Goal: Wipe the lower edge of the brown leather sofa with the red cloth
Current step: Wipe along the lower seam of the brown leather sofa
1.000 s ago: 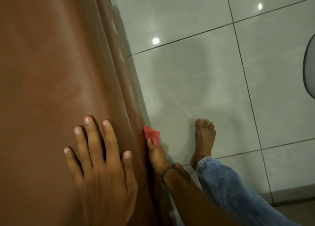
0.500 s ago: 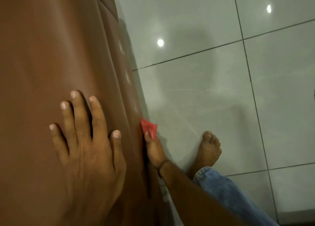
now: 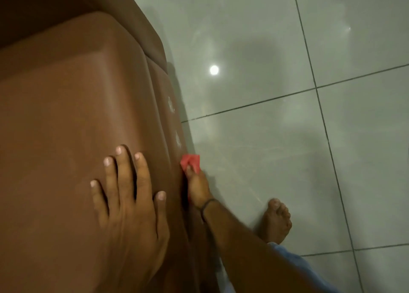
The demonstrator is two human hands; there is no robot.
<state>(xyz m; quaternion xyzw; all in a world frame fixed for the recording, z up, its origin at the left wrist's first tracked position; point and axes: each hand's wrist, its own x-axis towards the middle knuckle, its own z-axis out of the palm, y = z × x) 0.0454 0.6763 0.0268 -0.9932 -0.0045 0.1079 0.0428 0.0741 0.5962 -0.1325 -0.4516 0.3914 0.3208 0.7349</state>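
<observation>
The brown leather sofa [image 3: 73, 107] fills the left half of the view, seen from above. My left hand [image 3: 130, 206] lies flat on its top surface, fingers spread, holding nothing. My right hand [image 3: 198, 187] reaches down the sofa's front face near the floor and presses the red cloth [image 3: 191, 161] against the lower edge. Only a small part of the cloth shows past my fingertips; the rest is hidden under the hand. A dark band circles my right wrist.
Glossy grey floor tiles [image 3: 276, 138] with dark grout lines cover the right side and reflect a ceiling light. My bare foot [image 3: 276, 221] stands on the tiles close to the sofa, with a blue jeans leg [image 3: 292, 259] above it.
My right hand has slid the red cloth farther along the sofa's lower edge. My left hand shifted forward on the top. The view moved, and the sofa's far corner now shows.
</observation>
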